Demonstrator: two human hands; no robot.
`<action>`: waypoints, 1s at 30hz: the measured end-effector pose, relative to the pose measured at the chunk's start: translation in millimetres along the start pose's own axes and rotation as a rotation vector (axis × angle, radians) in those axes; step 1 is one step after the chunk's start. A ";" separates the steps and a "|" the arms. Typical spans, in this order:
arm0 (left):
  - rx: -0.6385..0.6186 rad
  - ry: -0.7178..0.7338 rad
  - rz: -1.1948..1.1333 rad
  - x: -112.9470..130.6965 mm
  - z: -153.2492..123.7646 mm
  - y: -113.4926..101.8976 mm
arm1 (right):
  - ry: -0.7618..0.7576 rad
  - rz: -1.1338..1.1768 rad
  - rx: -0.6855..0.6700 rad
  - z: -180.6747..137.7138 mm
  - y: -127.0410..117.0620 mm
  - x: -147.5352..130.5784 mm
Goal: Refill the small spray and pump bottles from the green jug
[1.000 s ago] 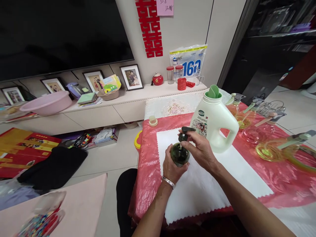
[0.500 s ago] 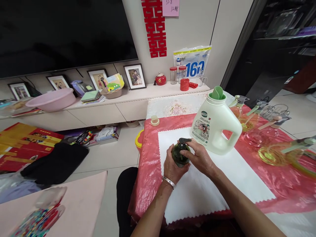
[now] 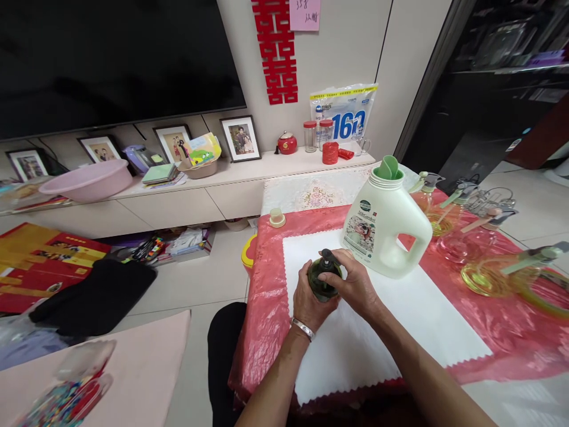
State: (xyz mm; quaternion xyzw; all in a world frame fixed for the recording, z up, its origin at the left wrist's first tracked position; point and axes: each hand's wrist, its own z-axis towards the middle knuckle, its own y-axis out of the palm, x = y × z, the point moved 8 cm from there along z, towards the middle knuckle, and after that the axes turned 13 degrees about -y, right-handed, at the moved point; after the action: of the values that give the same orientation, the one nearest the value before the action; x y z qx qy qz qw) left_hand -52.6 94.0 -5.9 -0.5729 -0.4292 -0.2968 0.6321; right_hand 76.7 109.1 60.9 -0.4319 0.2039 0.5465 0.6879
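Note:
My left hand (image 3: 310, 302), with a silver bracelet at the wrist, is wrapped round the body of a dark green pump bottle (image 3: 320, 287). The bottle is upright above a white scallop-edged mat (image 3: 355, 344). My right hand (image 3: 355, 280) closes on the black pump top (image 3: 327, 260), thumb in front and fingers behind. Just beyond my right hand stands a large pale green jug (image 3: 393, 219) with a handle and a front label. A green funnel (image 3: 389, 168) sits in its mouth.
Clear pump bottles with yellow and pink contents, including a pink one (image 3: 460, 244), stand at the right on the red table cover (image 3: 262, 308). A small translucent cap (image 3: 276, 218) lies at the far left corner. A roll of tape (image 3: 549, 290) is at the right edge.
The pump top's spout, earlier pointing right, now looks turned and foreshortened. My right fingers have shifted slightly around it. My left hand keeps its hold, and the whole view has moved a little.

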 end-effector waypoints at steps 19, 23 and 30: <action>0.002 -0.011 -0.017 -1.8 0.9 0.2 | 0.077 0.122 0.022 -1.9 -4.2 9.0; 0.002 -0.010 -0.012 -2.9 1.0 1.4 | 0.071 0.208 -0.054 -5.2 -3.9 5.5; 0.005 -0.002 -0.001 -6.6 1.1 2.9 | 0.096 0.209 0.019 -8.4 -2.5 17.2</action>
State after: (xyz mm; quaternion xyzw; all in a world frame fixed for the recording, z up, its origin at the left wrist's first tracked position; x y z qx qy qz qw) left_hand -53.3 94.8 -13.1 -0.5713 -0.4310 -0.2954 0.6329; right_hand 86.1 112.1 44.2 -0.4272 0.2857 0.5920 0.6209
